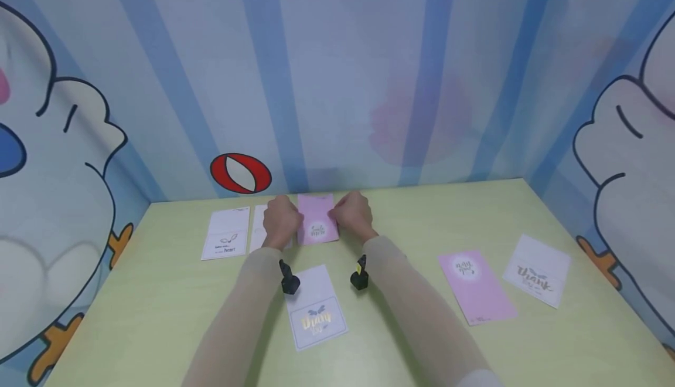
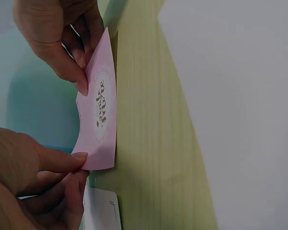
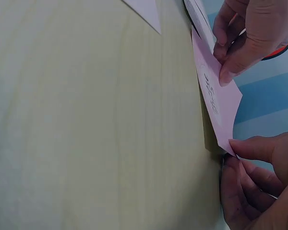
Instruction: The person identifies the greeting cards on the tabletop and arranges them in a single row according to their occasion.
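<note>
A pink greeting card [image 1: 317, 218] with gold lettering on a pale round patch is held between both hands at the back of the table. My left hand [image 1: 281, 221] pinches its left edge, thumb on the printed face. On the opposite edge, my right hand [image 1: 354, 214] pinches the card the same way. In the left wrist view the card [image 2: 100, 110] bows slightly between the two thumbs, its lower edge close over the table. Partly behind my left hand lies a white card [image 1: 258, 226], and left of it another white card [image 1: 225, 233] with a small drawing.
A white "thank you" card [image 1: 316, 311] lies between my forearms. To the right are a second pink card [image 1: 477, 287] and another white "thank you" card [image 1: 538, 271]. The light wooden table [image 1: 411, 217] meets a blue striped backdrop [image 1: 348, 82] behind the hands.
</note>
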Motion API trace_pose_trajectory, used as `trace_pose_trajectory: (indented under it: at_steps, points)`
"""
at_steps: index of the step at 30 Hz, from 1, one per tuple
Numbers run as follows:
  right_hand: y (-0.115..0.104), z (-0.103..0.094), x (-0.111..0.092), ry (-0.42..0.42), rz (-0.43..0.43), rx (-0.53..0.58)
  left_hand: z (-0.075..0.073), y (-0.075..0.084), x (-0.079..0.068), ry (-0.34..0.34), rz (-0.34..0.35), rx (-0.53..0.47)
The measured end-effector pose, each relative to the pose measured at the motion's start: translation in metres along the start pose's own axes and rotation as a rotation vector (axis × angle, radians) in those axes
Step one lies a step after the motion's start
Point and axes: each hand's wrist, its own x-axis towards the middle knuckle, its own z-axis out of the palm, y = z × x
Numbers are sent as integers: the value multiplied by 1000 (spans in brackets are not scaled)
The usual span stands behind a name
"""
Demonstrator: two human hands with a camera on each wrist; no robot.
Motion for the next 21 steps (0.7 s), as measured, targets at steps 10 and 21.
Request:
trace_pose_trajectory:
  at_steps: [10,21]
  points:
    - [0,2,1,-15,13,-9,0,-3,-2,-16,-11,5]
    - [2,3,1,-1,-19,-1,-1,-3,-4,12,19,30]
